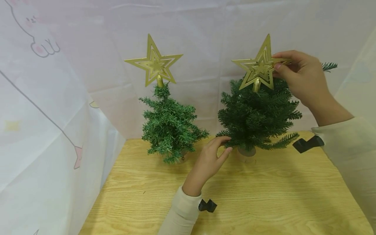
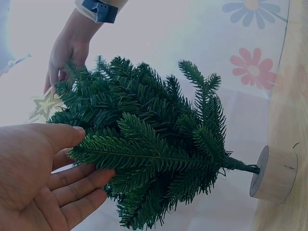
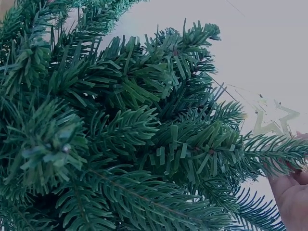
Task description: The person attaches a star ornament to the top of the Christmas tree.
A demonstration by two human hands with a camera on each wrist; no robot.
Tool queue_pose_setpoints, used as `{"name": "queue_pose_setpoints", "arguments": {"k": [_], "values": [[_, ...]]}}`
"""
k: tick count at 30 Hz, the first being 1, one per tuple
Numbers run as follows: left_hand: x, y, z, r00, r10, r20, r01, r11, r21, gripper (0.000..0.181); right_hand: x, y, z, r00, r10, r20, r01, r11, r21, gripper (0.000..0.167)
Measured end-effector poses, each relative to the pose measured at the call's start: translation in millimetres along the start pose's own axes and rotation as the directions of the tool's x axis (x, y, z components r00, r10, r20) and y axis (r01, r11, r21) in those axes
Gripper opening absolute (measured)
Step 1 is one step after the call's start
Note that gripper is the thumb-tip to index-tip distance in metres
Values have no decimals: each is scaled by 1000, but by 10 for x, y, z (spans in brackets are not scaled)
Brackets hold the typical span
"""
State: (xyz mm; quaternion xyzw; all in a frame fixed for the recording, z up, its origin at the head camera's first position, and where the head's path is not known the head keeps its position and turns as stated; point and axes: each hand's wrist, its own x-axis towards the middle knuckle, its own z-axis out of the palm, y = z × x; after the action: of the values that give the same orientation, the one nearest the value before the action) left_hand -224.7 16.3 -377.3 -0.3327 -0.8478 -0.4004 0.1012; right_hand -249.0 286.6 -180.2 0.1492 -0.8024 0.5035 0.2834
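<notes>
Two small artificial Christmas trees stand side by side, each topped by a gold star. At the darker right tree (image 1: 255, 114), my right hand (image 1: 305, 75) pinches the right point of its gold star (image 1: 261, 67) between thumb and fingers. That star sits at the treetop, tilted slightly. My left hand (image 1: 210, 156) is at the same tree's lower left, its fingers loosely bent around a branch tip (image 2: 91, 151), thumb and fingers apart. In the right wrist view, branches cover most of the scene and only part of the right hand (image 3: 296, 199) shows.
The lighter green tree (image 1: 170, 124) bears its own gold star (image 1: 155, 63). Both trees stand on a wood-grain table (image 1: 249, 202); the right one has a round wooden base (image 2: 276, 173). A printed white cloth (image 1: 202, 39) hangs behind.
</notes>
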Motion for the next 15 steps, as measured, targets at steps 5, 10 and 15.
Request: {"name": "queue_pose_setpoints", "arguments": {"k": [5, 10, 15], "values": [[-3, -1, 0, 1000, 5, -4, -5, 1000, 4, 42, 5, 6, -7, 1000, 12, 15, -12, 1000, 8, 31], [-6, 6, 1, 1000, 10, -4, -10, 1000, 7, 42, -8, 13, -11, 1000, 28, 15, -28, 999, 26, 32], [-4, 5, 4, 1000, 7, -6, -7, 1000, 7, 43, -11, 30, -11, 1000, 28, 4, -29, 999, 26, 32]]}}
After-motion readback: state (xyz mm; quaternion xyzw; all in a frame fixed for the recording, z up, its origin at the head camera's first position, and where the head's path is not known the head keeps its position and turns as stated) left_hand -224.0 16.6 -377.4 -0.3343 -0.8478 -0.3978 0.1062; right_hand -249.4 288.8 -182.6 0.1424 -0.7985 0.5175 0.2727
